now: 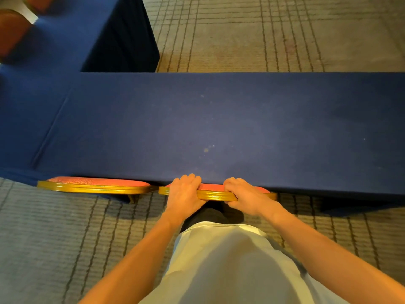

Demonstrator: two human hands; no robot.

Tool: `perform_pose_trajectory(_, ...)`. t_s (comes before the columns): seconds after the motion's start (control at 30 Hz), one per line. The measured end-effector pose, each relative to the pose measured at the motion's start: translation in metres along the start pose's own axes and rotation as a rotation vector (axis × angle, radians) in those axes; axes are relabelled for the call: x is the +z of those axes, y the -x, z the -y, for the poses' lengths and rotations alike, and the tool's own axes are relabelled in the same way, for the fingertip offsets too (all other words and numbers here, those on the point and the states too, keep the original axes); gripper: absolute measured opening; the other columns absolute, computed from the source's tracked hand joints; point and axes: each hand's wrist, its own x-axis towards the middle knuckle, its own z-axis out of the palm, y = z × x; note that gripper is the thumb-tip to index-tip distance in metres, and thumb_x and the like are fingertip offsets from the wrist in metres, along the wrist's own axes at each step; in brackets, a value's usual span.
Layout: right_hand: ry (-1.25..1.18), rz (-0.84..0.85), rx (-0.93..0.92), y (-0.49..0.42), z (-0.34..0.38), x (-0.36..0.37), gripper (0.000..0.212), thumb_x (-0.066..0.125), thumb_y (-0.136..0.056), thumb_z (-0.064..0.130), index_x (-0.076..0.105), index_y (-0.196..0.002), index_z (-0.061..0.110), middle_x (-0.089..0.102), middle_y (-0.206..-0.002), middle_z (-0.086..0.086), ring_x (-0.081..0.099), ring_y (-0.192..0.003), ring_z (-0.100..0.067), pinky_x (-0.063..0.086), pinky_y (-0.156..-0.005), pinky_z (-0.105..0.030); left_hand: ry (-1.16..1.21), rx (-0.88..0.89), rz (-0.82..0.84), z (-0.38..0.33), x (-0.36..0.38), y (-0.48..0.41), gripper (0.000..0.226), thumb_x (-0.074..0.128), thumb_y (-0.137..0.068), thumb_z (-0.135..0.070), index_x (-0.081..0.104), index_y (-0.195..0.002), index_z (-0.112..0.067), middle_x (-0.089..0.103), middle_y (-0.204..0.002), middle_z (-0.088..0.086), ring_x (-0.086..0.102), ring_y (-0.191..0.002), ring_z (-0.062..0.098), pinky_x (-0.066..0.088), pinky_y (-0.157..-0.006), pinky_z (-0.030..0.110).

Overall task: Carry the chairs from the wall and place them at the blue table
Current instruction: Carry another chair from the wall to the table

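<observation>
Beside the surface (219, 119) edge, left hand (183, 194) and right hand (243, 196) clench the chair (215, 194) back, so a deeper push may pinch knuckles there.

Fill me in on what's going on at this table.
A person stands at the long side of the blue table, with the left hand and right hand both gripping the gold top rail of a red-padded chair. The chair's back sits right at the table edge, so it looks tucked in or nearly so. A second chair of the same kind stands tucked in just to its left, the two backs almost touching.
</observation>
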Motion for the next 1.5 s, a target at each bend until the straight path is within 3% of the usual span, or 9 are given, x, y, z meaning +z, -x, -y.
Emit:
perform_pose_trajectory(0.07, 0.006, 0.003, 0.018, -0.002, 0.0, 0.001, 0.022, 0.069, -0.094, 0.035, 0.048, -0.102, 0.035, 0.056, -0.114, 0.011, 0.054, -0.098, -0.01, 0.044, -0.075, -0.02, 0.057, -0.037, 0.014, 0.003, 0.006, 0.001, 0.042, 0.058, -0.085, -0.072, 0.038, -0.089, -0.034, 0.047, -0.09, -0.012, 0.039, -0.08, 0.011, 0.029, -0.071, 0.031)
perform_pose_trajectory(0.2, 0.0, -0.015, 0.069, -0.002, 0.001, 0.002, 0.029, 0.07, -0.094, 0.03, 0.042, -0.099, 0.034, 0.059, -0.101, 0.008, 0.056, -0.083, -0.01, 0.047, -0.065, -0.023, 0.16, -0.035, 0.033, 0.008, 0.014, -0.002, 0.038, 0.061, -0.083, -0.07, 0.053, -0.099, -0.036, 0.056, -0.103, -0.012, 0.045, -0.09, 0.011, 0.037, -0.079, 0.033)
perform_pose_trajectory(0.3, -0.016, -0.018, 0.104, 0.003, 0.007, 0.006, 0.036, 0.071, -0.094, 0.03, 0.043, -0.116, 0.035, 0.061, -0.111, 0.008, 0.061, -0.092, -0.013, 0.057, -0.079, -0.028, 0.188, -0.015, 0.053, 0.01, 0.015, 0.001, 0.041, 0.062, -0.083, -0.07, 0.059, -0.107, -0.037, 0.06, -0.108, -0.014, 0.049, -0.096, 0.011, 0.038, -0.087, 0.034)
perform_pose_trajectory(0.43, -0.011, -0.037, 0.127, 0.005, 0.013, 0.004, 0.055, 0.071, -0.094, 0.033, 0.043, -0.141, 0.034, 0.059, -0.135, 0.006, 0.06, -0.115, -0.017, 0.052, -0.095, -0.031, 0.172, -0.01, 0.087, 0.009, 0.011, 0.0, 0.042, 0.065, -0.083, -0.067, 0.061, -0.112, -0.038, 0.062, -0.11, -0.013, 0.055, -0.1, 0.013, 0.038, -0.089, 0.036)
perform_pose_trajectory(0.73, -0.014, -0.105, 0.128, 0.018, 0.031, 0.003, 0.039, 0.066, -0.095, 0.032, 0.054, -0.132, 0.034, 0.064, -0.128, 0.006, 0.062, -0.106, -0.015, 0.055, -0.092, -0.033, 0.235, -0.047, 0.121, 0.002, 0.003, 0.016, 0.045, 0.066, -0.083, -0.05, 0.06, -0.125, -0.033, 0.06, -0.122, -0.009, 0.054, -0.115, 0.018, 0.041, -0.098, 0.038)
perform_pose_trajectory(0.97, -0.082, -0.257, 0.045, 0.037, 0.059, 0.017, 0.049, 0.064, -0.097, 0.033, 0.048, -0.143, 0.03, 0.054, -0.145, 0.008, 0.05, -0.132, -0.016, 0.042, -0.112, -0.038, 0.415, -0.005, 0.027, 0.007, 0.001, 0.052, 0.055, 0.058, -0.083, -0.047, 0.054, -0.135, -0.028, 0.058, -0.133, -0.01, 0.052, -0.124, 0.016, 0.042, -0.105, 0.037)
perform_pose_trajectory(1.17, -0.081, -0.288, 0.028, 0.038, 0.099, 0.023, 0.047, 0.057, -0.099, 0.03, 0.047, -0.145, 0.03, 0.052, -0.147, 0.008, 0.044, -0.136, -0.019, 0.038, -0.115, -0.041, 0.842, -0.157, -0.038, 0.019, -0.019, 0.092, 0.047, 0.068, -0.092, -0.017, 0.057, -0.138, -0.025, 0.058, -0.137, -0.015, 0.049, -0.127, -0.004, 0.036, -0.106, 0.013)
perform_pose_trajectory(1.37, -0.161, -0.265, -0.057, 0.036, 0.176, 0.044, 0.049, 0.056, -0.101, 0.025, 0.044, -0.148, 0.027, 0.047, -0.152, 0.008, 0.043, -0.14, -0.011, 0.036, -0.114, -0.029, 0.935, -0.266, -0.002, 0.061, -0.034, 0.146, 0.045, 0.064, -0.099, -0.027, 0.054, -0.143, -0.025, 0.054, -0.142, -0.013, 0.05, -0.13, 0.005, 0.039, -0.106, 0.022)
perform_pose_trajectory(1.5, -0.184, -0.243, -0.14, 0.029, 0.256, 0.074, 0.05, 0.056, -0.1, 0.022, 0.044, -0.149, 0.025, 0.046, -0.153, 0.007, 0.04, -0.142, -0.011, 0.032, -0.114, -0.026, 0.969, -0.322, -0.067, 0.119, -0.05, 0.218, 0.04, 0.063, -0.1, -0.027, 0.055, -0.14, -0.027, 0.053, -0.134, -0.02, 0.054, -0.112, -0.012, 0.037, -0.09, 0.002)
